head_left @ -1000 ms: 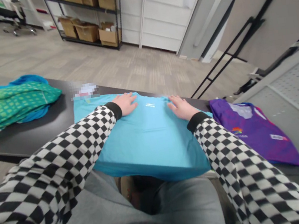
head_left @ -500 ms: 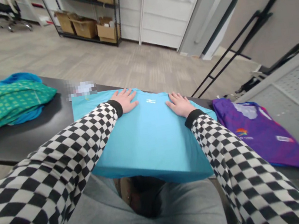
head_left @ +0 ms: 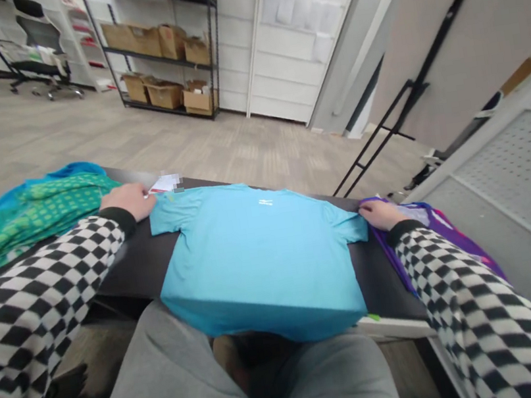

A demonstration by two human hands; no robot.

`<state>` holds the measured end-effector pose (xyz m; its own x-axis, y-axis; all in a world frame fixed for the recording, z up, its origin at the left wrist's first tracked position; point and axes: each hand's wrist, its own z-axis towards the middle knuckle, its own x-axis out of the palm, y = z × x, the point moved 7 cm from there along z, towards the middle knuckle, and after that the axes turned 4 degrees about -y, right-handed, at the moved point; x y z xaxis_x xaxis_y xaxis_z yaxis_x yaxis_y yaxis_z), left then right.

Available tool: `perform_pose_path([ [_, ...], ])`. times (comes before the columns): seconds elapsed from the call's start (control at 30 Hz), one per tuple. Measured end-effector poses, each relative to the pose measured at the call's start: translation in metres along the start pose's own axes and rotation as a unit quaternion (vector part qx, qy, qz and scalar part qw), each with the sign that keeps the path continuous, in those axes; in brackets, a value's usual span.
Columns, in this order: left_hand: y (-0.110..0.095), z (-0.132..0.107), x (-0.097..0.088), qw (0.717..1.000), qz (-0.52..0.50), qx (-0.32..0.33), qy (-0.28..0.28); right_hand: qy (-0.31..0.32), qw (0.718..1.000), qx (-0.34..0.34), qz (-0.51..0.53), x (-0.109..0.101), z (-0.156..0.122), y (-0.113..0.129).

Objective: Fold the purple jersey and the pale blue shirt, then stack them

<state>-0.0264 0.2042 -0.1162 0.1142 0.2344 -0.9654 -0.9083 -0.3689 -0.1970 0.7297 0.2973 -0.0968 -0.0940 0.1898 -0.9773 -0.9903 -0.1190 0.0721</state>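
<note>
While the sky-blue T-shirt lies spread across the middle of the black desk, its small white chest mark faces up and its lower part droops over the near edge toward the person's grey lap. The person's arms reach wide in checkered sleeves. The left hand sits curled, knuckles up, at the far-left part of the desk, right by the tip of the shirt's sleeve and against a green patterned cloth; whether it pinches the fabric I cannot tell. The right hand stretches to the opposite sleeve tip near the far-right corner, its fingers at the cloth, though any grip is hidden. A purple bag lies under that wrist. From here, the step in hand looks like drawing the sleeves out flat, and the next move calls for the hands to ease off those sleeve ends or lift them cleanly.
</note>
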Motion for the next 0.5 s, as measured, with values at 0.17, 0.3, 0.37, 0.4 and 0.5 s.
perform_pose_path([
  [0.17, 0.012, -0.005, 0.008, 1.000, -0.007, -0.003, 0.014, 0.013, 1.000, -0.017, 0.018, -0.002, -0.014, 0.011],
  [0.3, 0.008, -0.014, 0.009, 1.000, -0.025, -0.001, -0.004, 0.034, 0.999, -0.002, 0.018, 0.002, -0.005, 0.016],
  [0.37, 0.008, -0.017, 0.012, 0.999, -0.045, -0.002, -0.002, 0.042, 0.999, 0.001, 0.021, 0.006, 0.000, 0.016],
  [0.4, 0.008, -0.018, 0.013, 0.998, -0.063, -0.003, -0.004, 0.046, 0.999, 0.003, 0.025, 0.007, 0.001, 0.015],
  [0.5, 0.006, -0.020, 0.016, 0.992, -0.127, 0.017, -0.024, 0.048, 0.998, 0.014, 0.039, 0.011, 0.004, 0.010],
])
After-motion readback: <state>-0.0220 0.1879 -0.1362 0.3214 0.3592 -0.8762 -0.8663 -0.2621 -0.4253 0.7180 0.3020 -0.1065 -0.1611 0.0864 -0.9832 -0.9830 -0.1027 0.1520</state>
